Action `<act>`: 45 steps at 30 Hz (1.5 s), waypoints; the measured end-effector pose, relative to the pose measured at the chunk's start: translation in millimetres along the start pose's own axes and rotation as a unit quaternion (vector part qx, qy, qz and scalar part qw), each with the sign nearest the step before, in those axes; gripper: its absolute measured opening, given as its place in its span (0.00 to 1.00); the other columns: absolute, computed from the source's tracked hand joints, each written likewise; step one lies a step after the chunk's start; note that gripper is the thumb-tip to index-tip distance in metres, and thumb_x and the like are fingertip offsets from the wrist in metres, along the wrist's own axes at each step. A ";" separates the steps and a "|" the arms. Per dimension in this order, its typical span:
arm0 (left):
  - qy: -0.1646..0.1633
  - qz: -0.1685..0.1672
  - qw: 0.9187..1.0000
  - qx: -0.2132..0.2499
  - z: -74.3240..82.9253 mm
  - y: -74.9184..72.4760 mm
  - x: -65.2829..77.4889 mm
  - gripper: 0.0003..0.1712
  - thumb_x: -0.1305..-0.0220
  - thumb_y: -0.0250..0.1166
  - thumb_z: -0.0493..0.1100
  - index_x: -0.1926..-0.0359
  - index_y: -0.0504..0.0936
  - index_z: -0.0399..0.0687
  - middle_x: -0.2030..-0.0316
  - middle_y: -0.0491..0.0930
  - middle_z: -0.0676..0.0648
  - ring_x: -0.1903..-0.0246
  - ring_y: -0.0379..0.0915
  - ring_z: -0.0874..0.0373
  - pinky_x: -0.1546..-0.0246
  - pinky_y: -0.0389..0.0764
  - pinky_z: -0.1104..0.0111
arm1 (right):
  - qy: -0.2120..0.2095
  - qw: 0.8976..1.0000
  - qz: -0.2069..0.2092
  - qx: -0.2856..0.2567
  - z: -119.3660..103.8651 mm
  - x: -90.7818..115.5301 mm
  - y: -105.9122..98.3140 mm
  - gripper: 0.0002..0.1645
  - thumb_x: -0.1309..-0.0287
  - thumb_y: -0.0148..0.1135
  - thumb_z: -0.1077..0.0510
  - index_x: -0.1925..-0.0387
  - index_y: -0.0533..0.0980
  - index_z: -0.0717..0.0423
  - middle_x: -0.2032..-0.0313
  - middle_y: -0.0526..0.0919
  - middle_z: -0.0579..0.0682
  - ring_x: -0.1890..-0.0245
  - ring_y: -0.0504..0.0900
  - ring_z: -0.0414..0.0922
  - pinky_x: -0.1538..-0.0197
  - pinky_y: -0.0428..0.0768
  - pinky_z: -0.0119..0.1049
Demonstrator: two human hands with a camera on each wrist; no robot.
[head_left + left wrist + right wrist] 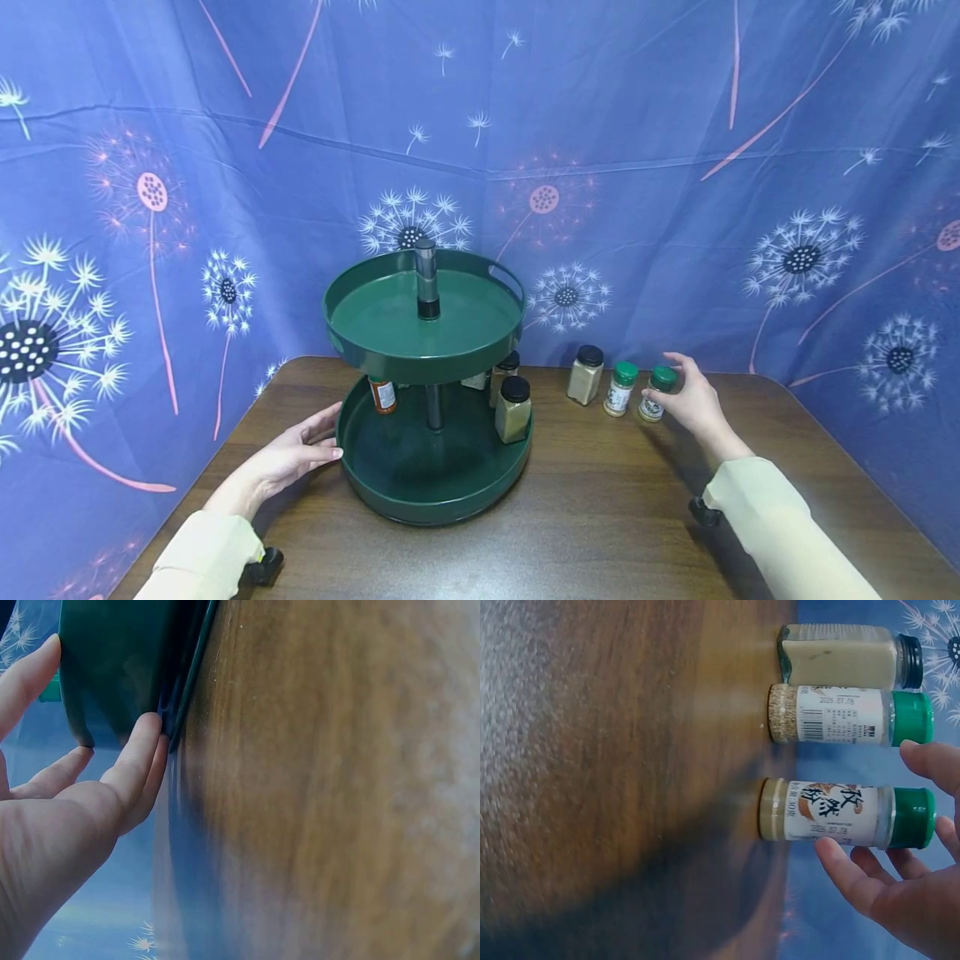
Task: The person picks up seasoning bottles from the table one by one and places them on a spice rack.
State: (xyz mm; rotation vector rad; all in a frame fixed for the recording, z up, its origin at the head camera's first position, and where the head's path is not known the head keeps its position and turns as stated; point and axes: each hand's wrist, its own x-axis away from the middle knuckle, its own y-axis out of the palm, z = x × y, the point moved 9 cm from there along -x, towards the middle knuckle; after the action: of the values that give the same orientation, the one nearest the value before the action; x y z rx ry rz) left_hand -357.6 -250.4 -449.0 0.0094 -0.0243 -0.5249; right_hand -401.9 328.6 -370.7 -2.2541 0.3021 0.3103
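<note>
My left hand (295, 457) rests its fingertips against the left side of the lower tier (442, 508) of a dark green two-tier round rack. In the left wrist view, its fingers (135, 754) reach the tier's outer wall near the tabletop. My right hand (697, 406) is around a green-capped spice jar (829, 812) standing at the right. One fingertip is right at the label's edge, while another finger is spread away from the cap. Beside that jar stand another green-capped jar (825, 715) with grainy contents and a black-lidded jar (840, 658) of pale powder.
The upper tier (375, 321) bears nothing around its central post (426, 279). On the lower tier stand a black-lidded jar (513, 412), an orange-red bottle (384, 397) and other jars, partly hidden. Patterned blue cloth (637, 208) hangs behind the wooden table (600, 525).
</note>
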 end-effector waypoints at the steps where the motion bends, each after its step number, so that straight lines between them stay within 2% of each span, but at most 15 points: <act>1: 0.000 0.000 1.000 -0.001 -0.2 0.0 0.0 0.48 0.38 0.57 0.28 0.27 0.34 0.36 0.30 0.35 0.28 0.39 0.64 0.55 0.46 0.73 0.73 | 0.009 1.000 -0.002 -0.006 2.5 0.4 1.1 0.49 0.53 0.72 0.57 0.34 0.56 0.62 0.42 0.66 0.74 0.51 0.72 0.67 0.53 0.73 0.58; 5: 0.002 -0.001 1.000 -0.003 -0.1 0.9 0.3 0.48 0.37 0.57 0.29 0.27 0.34 0.36 0.30 0.36 0.27 0.38 0.62 0.52 0.45 0.73 0.72 | 0.042 0.998 -0.012 -0.043 13.0 1.9 6.1 0.48 0.50 0.70 0.56 0.33 0.55 0.61 0.45 0.69 0.71 0.67 0.78 0.52 0.66 0.81 0.43; 7: 0.003 -0.001 1.000 -0.003 0.2 1.4 0.5 0.48 0.37 0.57 0.29 0.27 0.34 0.35 0.30 0.36 0.27 0.37 0.62 0.51 0.45 0.73 0.73 | 0.052 0.996 -0.015 -0.069 17.5 2.5 8.7 0.48 0.49 0.70 0.57 0.32 0.54 0.60 0.48 0.70 0.70 0.68 0.78 0.48 0.68 0.83 0.41; 8: 0.003 -0.001 1.000 -0.003 0.3 1.5 0.6 0.48 0.37 0.57 0.29 0.27 0.34 0.35 0.30 0.36 0.27 0.37 0.62 0.51 0.45 0.73 0.73 | 0.055 0.995 -0.016 -0.080 18.9 2.9 9.7 0.47 0.49 0.69 0.57 0.32 0.54 0.60 0.48 0.70 0.69 0.66 0.77 0.48 0.66 0.84 0.42; 13: 0.000 0.000 1.000 -0.002 0.7 2.1 1.4 0.49 0.38 0.57 0.29 0.27 0.34 0.35 0.30 0.35 0.27 0.36 0.60 0.48 0.45 0.73 0.73 | 0.059 0.992 -0.014 -0.110 21.8 4.2 12.7 0.45 0.47 0.67 0.60 0.33 0.54 0.60 0.45 0.69 0.70 0.54 0.75 0.56 0.61 0.83 0.47; 15: -0.002 0.001 1.000 -0.002 1.0 1.9 1.5 0.49 0.38 0.58 0.29 0.27 0.33 0.35 0.30 0.35 0.27 0.35 0.58 0.46 0.45 0.73 0.73 | 0.062 0.992 -0.009 -0.107 22.6 4.1 12.7 0.43 0.47 0.66 0.61 0.34 0.55 0.60 0.43 0.68 0.71 0.53 0.75 0.58 0.62 0.84 0.45; 19: -0.008 0.006 1.000 -0.003 0.8 0.7 0.8 0.49 0.38 0.58 0.29 0.27 0.34 0.36 0.29 0.34 0.28 0.34 0.55 0.42 0.46 0.73 0.73 | 0.068 0.992 0.006 -0.102 24.2 3.3 11.4 0.39 0.47 0.64 0.63 0.35 0.58 0.60 0.43 0.68 0.71 0.52 0.74 0.59 0.65 0.84 0.41; 23: -0.009 0.005 1.000 0.001 1.1 0.3 -0.2 0.50 0.38 0.58 0.29 0.27 0.33 0.36 0.29 0.34 0.29 0.36 0.60 0.49 0.46 0.73 0.73 | 0.078 0.991 0.012 -0.109 25.8 3.3 12.3 0.38 0.46 0.64 0.63 0.36 0.59 0.58 0.45 0.70 0.71 0.52 0.74 0.60 0.64 0.84 0.43; 28: -0.005 0.004 1.000 0.008 2.2 0.3 -0.3 0.49 0.38 0.58 0.28 0.28 0.33 0.35 0.29 0.33 0.29 0.38 0.64 0.56 0.46 0.73 0.73 | 0.076 0.988 0.004 -0.134 25.7 4.1 16.1 0.37 0.43 0.62 0.64 0.35 0.57 0.58 0.44 0.69 0.72 0.47 0.72 0.64 0.60 0.83 0.49; 32: -0.012 0.010 1.000 0.001 1.5 -0.7 0.2 0.49 0.38 0.58 0.29 0.27 0.34 0.36 0.29 0.34 0.29 0.37 0.61 0.51 0.46 0.73 0.74 | 0.073 0.986 0.001 -0.152 26.1 4.6 18.1 0.37 0.42 0.61 0.64 0.34 0.56 0.58 0.43 0.67 0.72 0.46 0.71 0.65 0.59 0.83 0.49; 37: -0.011 0.010 1.000 -0.002 1.6 -0.5 0.2 0.50 0.38 0.58 0.29 0.28 0.33 0.35 0.29 0.33 0.28 0.36 0.60 0.50 0.46 0.73 0.74 | 0.072 0.986 0.008 -0.149 26.0 5.1 17.6 0.37 0.42 0.62 0.64 0.34 0.57 0.57 0.44 0.68 0.71 0.48 0.73 0.62 0.61 0.84 0.46; 45: -0.013 0.013 1.000 -0.005 1.4 0.4 0.6 0.50 0.39 0.58 0.29 0.28 0.33 0.35 0.29 0.34 0.28 0.35 0.57 0.45 0.46 0.73 0.74 | 0.073 0.986 0.011 -0.152 27.6 6.2 17.8 0.36 0.42 0.61 0.64 0.34 0.57 0.57 0.44 0.68 0.70 0.47 0.72 0.62 0.60 0.83 0.49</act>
State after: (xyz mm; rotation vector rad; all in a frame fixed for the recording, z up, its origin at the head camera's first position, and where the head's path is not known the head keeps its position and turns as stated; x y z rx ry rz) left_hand -357.0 -250.3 -447.6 -0.0081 -0.0477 -0.4996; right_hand -405.1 337.7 -402.7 -2.5818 0.3776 0.2141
